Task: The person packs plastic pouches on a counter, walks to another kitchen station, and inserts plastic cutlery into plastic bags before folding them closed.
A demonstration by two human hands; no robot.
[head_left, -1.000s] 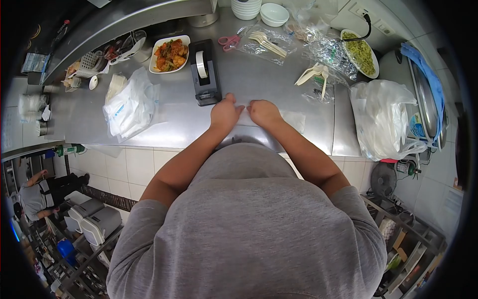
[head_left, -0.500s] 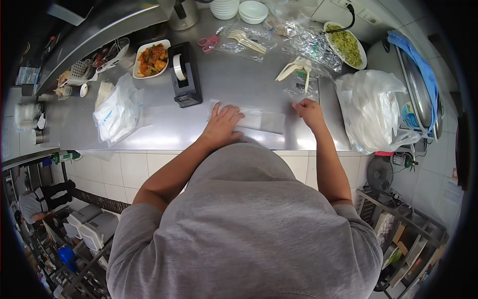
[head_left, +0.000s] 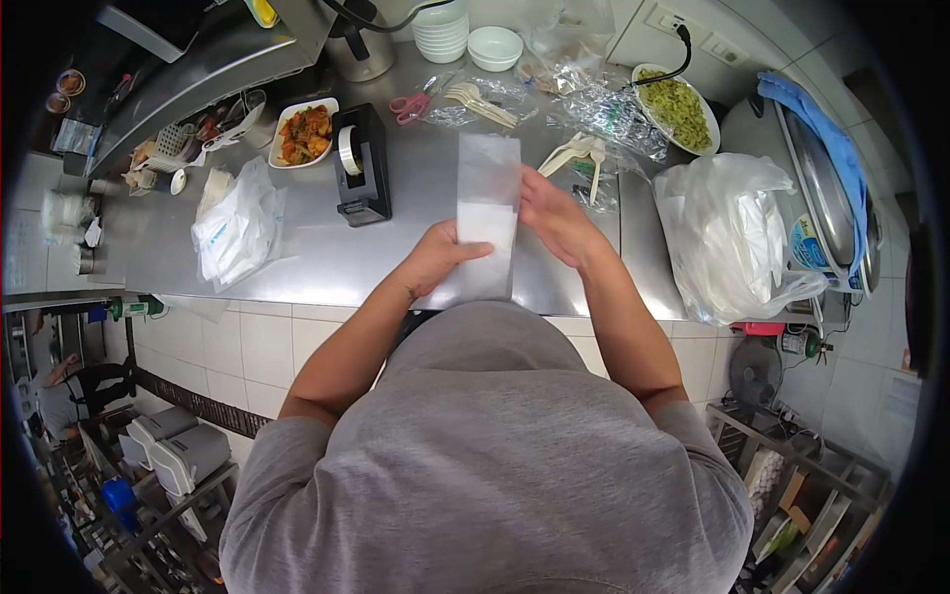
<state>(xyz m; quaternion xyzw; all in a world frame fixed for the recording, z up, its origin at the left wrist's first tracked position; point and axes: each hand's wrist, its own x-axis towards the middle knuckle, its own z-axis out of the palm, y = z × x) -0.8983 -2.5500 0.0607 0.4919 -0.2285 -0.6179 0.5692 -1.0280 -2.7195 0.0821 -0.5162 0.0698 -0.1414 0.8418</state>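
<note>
A clear plastic sleeve (head_left: 487, 163) stands raised over the counter, with a folded white napkin (head_left: 485, 223) in its lower half. My left hand (head_left: 440, 257) grips the sleeve low on its left side, thumb across the front and fingers hidden behind. Along the right edge of the sleeve, my right hand (head_left: 556, 220) has its fingers stretched out, the tips at the plastic; whether they press on it is unclear. White plastic cutlery (head_left: 579, 156) lies on a wrapper just beyond the right hand. A black tape dispenser (head_left: 364, 178) stands to the left.
On the steel counter (head_left: 396, 259), white plastic bags (head_left: 237, 223) lie left and a larger bag (head_left: 722, 233) right. Farther back are a dish of red-sauced food (head_left: 305, 134), pink scissors (head_left: 408, 107), stacked white bowls (head_left: 440, 35) and a dish of green food (head_left: 678, 111).
The sleeve with the napkin has gone from lying flat on the counter to upright in my left hand. My right hand has moved left to its edge, its fingers opening from a pinch.
</note>
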